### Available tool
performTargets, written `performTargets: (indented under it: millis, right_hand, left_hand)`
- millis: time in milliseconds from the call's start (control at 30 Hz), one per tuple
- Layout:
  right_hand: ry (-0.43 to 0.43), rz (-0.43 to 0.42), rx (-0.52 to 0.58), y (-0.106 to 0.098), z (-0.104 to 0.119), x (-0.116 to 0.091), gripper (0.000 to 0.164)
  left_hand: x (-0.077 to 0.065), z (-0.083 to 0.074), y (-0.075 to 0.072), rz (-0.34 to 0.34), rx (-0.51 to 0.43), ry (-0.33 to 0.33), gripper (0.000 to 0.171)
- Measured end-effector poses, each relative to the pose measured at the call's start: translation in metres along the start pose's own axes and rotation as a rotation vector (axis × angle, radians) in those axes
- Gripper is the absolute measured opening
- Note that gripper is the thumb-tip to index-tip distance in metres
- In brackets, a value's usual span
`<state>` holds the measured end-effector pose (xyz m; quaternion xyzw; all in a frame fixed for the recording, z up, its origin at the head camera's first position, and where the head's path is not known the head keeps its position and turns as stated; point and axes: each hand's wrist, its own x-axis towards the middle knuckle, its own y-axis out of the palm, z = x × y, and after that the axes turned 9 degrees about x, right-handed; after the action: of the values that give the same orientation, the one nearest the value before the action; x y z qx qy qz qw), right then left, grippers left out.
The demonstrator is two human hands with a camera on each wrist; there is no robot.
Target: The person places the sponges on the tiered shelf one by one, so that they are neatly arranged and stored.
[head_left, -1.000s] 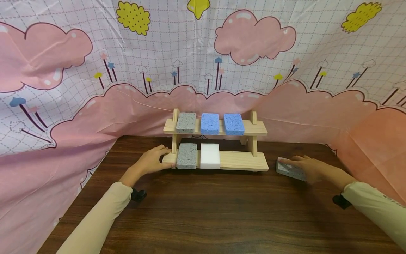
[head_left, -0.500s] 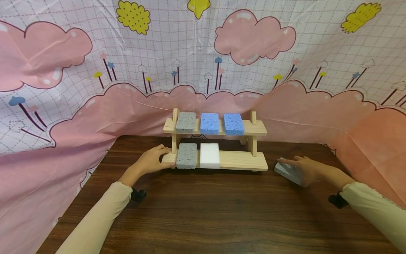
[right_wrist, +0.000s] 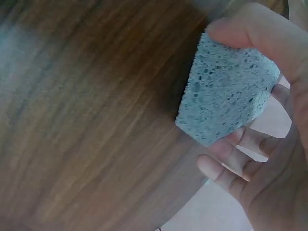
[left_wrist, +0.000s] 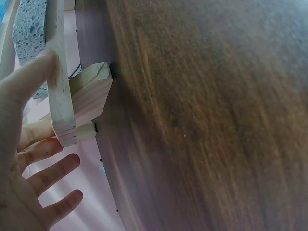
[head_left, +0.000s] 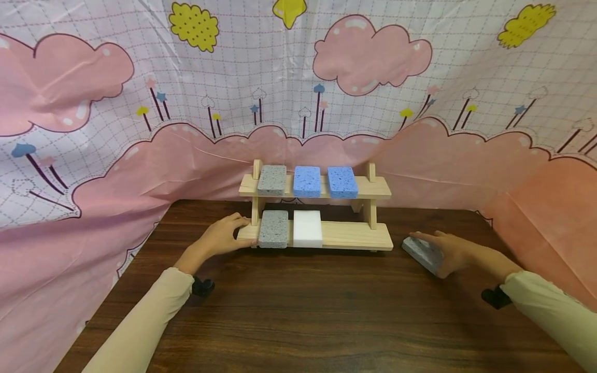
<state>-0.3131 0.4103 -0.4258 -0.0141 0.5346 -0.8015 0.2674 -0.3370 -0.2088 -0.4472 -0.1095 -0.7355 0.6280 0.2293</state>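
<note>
On the right of the head view my right hand [head_left: 459, 252] grips a grey sponge [head_left: 422, 253], which is tilted over the dark table. The right wrist view shows my thumb on one edge of this sponge [right_wrist: 226, 91] and fingers at the opposite side. My left hand [head_left: 221, 237] holds the left end of a two-tier wooden shelf [head_left: 356, 234]. Thumb and fingers pinch its lower board [left_wrist: 60, 96] in the left wrist view. A second grey sponge [head_left: 273, 229] and a white sponge [head_left: 307, 228] lie on that lower tier.
The upper tier carries another grey sponge [head_left: 272, 180] and two blue sponges, one in the middle [head_left: 307, 181] and one to the right [head_left: 342, 182]. A patterned cloth [head_left: 289, 111] hangs behind the dark wooden table [head_left: 298, 311].
The sponge in my right hand has turned, its near end swinging toward me and left. My right hand has shifted slightly left with it. My left hand keeps its place on the shelf.
</note>
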Motion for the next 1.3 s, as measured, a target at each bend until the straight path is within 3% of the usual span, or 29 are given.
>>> performTargets:
  millis: [333,833,1300]
  right_hand:
    - [-0.127,-0.189,-0.086,0.011,-0.006,-0.005,0.103]
    - [-0.157,-0.424,-0.148,0.010,0.007,-0.002,0.102]
    - [-0.174,-0.581,-0.120,0.006,0.024,-0.001,0.099]
  left_hand:
    - [-0.001,-0.002,-0.001,-0.006,-0.005,0.005,0.066]
    - [-0.001,-0.002,0.000,-0.015,-0.009,-0.002,0.065]
    - [-0.002,-0.001,-0.002,-0.006,-0.003,-0.008,0.066]
